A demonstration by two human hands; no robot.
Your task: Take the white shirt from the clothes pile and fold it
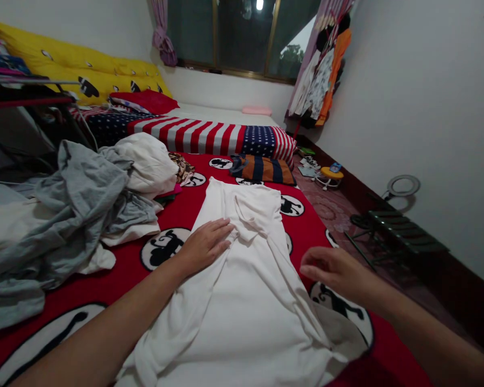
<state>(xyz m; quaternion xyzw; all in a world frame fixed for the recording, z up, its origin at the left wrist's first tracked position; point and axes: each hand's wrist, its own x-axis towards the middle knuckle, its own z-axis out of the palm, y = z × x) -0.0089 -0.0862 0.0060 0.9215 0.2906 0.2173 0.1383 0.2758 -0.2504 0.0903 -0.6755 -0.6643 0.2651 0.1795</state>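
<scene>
A white long-sleeved shirt (258,290) lies spread on the red blanket (177,204), its neckline at the far end and its sleeves folded in along both sides. My left hand (210,243) rests flat on the shirt's left part near the collar, fingers stretched out. To the right of the shirt, my right hand (331,269) hovers over the blanket with its fingers loosely curled and apart, nothing visible in them. The near end of the shirt runs out of view at the bottom.
A heap of grey and white clothes (84,209) sits at the left. Beyond the shirt lies a folded brown and navy striped garment (266,167). A bed with a flag-patterned cover (210,134) stands behind. On the right floor are a dark green bench (403,231) and a yellow stool (332,173).
</scene>
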